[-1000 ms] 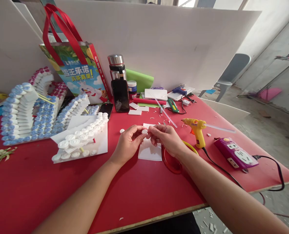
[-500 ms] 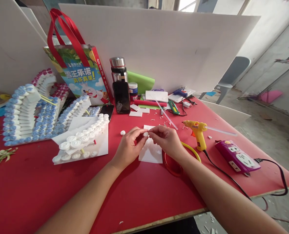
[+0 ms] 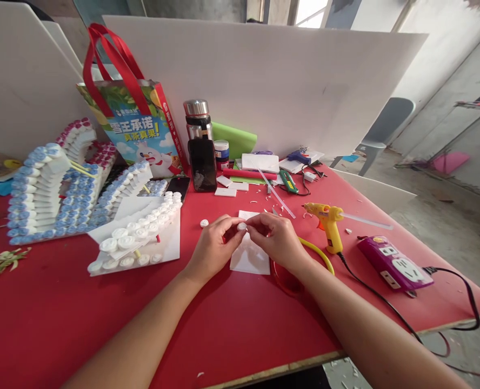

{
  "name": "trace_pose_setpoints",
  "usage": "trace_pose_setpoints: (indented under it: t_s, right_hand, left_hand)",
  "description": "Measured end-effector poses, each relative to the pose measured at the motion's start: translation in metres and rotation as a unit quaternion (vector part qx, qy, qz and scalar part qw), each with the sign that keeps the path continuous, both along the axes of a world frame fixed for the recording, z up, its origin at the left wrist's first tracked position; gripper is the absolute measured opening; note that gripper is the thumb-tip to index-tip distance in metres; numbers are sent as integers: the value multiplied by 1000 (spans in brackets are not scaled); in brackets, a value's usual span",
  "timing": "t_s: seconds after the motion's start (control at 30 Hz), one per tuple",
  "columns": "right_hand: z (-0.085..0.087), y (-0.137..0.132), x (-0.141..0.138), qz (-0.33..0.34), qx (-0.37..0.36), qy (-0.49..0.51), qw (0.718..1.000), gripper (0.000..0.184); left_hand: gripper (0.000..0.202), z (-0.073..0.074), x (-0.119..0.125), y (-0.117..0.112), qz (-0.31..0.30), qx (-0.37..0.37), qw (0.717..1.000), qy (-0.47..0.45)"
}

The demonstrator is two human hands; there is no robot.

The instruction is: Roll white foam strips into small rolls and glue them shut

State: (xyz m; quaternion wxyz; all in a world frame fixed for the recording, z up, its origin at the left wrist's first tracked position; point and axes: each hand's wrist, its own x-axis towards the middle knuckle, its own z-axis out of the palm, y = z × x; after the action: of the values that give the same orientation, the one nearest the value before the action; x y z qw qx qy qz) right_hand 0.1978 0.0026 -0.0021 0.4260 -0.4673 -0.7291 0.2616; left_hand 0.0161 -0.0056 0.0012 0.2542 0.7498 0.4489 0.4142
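Both my hands meet over the red table [image 3: 81,324], pinching a small white foam roll [image 3: 242,226] between their fingertips. My left hand [image 3: 213,248] grips it from the left with fingers curled. My right hand [image 3: 278,237] holds it from the right, fingers pressed together. Under them lies a white foam sheet [image 3: 250,259]. Another small white roll [image 3: 204,222] rests on the table just left of my left hand.
A white foam model with rolls [image 3: 137,237] and a blue-tipped one [image 3: 53,189] stand at the left. A yellow glue gun [image 3: 327,221], purple power strip [image 3: 392,265] and black cord lie at the right. A bag [image 3: 130,124], flask [image 3: 197,121], phone [image 3: 202,165] and white boards stand behind.
My hands with the small roll have sunk slightly towards the foam sheet. The view has shifted a little; nothing else moved.
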Motion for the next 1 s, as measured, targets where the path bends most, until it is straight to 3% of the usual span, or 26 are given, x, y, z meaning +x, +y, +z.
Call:
trace_pose_setpoints:
  t_s: [0.43, 0.63, 0.8, 1.0]
  right_hand:
    - [5, -1, -1, 3, -18, 15, 1000, 10]
    - [2, 0, -1, 5, 3, 8, 1000, 12]
    - [1, 2, -1, 7, -102, 73, 992, 19]
    - [4, 3, 1, 18, -156, 131, 979, 22]
  left_hand:
    - [23, 0, 1, -2, 13, -74, 996, -39]
    - [21, 1, 0, -2, -2, -49, 998, -29]
    - [25, 1, -1, 0, -26, -79, 993, -83]
    - [32, 2, 0, 0, -48, -221, 953, -200]
